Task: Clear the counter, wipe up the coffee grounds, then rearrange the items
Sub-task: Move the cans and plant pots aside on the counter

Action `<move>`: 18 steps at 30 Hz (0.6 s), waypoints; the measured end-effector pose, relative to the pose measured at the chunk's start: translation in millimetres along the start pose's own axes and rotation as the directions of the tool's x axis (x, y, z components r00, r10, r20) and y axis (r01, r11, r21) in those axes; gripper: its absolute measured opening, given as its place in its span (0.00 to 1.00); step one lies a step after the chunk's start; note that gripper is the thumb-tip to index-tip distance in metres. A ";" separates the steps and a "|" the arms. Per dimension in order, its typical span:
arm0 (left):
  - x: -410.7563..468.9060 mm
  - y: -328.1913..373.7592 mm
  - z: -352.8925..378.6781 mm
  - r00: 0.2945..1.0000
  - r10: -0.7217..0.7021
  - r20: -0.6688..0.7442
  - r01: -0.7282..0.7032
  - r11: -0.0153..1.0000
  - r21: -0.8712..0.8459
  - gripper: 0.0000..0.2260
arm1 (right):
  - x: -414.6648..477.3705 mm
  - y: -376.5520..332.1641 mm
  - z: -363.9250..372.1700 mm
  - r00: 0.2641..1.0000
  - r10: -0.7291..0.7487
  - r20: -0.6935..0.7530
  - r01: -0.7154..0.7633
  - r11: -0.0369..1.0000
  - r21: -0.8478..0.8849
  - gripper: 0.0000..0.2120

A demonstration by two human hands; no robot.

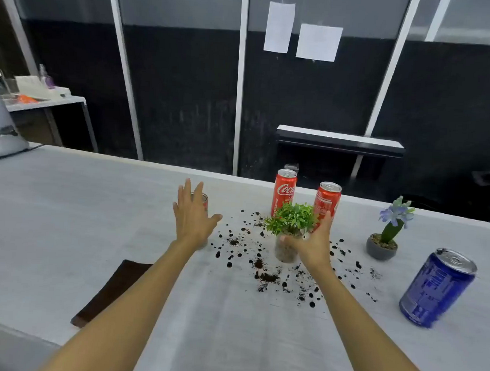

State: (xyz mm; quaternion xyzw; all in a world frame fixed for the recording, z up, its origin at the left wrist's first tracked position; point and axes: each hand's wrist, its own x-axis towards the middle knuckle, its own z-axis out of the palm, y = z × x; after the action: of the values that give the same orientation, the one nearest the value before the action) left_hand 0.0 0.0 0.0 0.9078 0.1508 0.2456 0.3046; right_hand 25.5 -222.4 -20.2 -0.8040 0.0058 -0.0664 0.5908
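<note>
Head view: right hand (311, 245) grips the glass plant pot (284, 252), judged light, slick and fragile, low on its wall; left hand (192, 219) has fingers (184, 190) spread.

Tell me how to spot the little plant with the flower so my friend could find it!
Look along the long pale counter to its right side, past the spilled coffee grounds. Just beyond the big blue can sits a small grey pot. It alone has a purple flower on a green stem; the other plant is only leafy, in clear glass.
</note>
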 end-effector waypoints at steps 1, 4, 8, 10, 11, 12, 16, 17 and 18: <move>1.1 -3.9 0.7 0.998 -0.057 -0.019 0.056 0.997 -0.053 0.38 | 0.4 2.1 1.4 1.000 0.018 -0.024 -0.017 0.999 0.051 0.56; 2.7 -13.3 3.5 0.977 -0.213 0.003 0.205 0.936 -0.284 0.41 | 4.7 16.1 10.2 0.993 0.114 0.019 -0.115 0.990 0.075 0.49; 0.0 -23.8 12.0 0.948 -0.317 0.038 0.306 0.865 -0.398 0.41 | 0.2 28.6 22.2 0.993 0.104 0.046 -0.102 0.994 -0.049 0.35; -1.4 -29.1 15.3 0.937 -0.349 0.030 0.333 0.861 -0.385 0.35 | -1.0 32.8 25.8 0.997 0.076 -0.008 -0.076 0.994 -0.078 0.32; -1.5 -30.7 17.0 0.933 -0.359 0.028 0.342 0.859 -0.381 0.32 | -1.8 33.2 26.8 0.997 0.067 -0.027 -0.069 0.993 -0.099 0.32; -2.0 -31.2 18.0 0.931 -0.365 0.029 0.347 0.855 -0.385 0.30 | -0.8 34.9 27.9 0.997 0.055 -0.044 -0.060 0.992 -0.114 0.31; -0.7 -29.9 17.1 0.933 -0.359 0.019 0.335 0.850 -0.407 0.29 | 0.4 35.2 26.1 0.998 0.012 -0.060 -0.021 0.987 -0.161 0.31; -1.0 -28.9 14.9 0.934 -0.357 0.007 0.328 0.849 -0.414 0.29 | 0.3 33.5 25.1 0.998 -0.007 -0.057 -0.003 0.984 -0.177 0.31; -1.4 -27.7 11.8 0.935 -0.355 -0.007 0.320 0.850 -0.418 0.29 | 1.2 31.4 24.5 0.998 -0.030 -0.054 0.020 0.982 -0.188 0.31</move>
State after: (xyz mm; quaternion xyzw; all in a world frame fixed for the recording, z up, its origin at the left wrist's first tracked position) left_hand 1.8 15.0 -26.1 0.7717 0.2656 0.2524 0.5199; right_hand 31.6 -208.7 -57.1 -0.8539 0.0186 -0.0957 0.5113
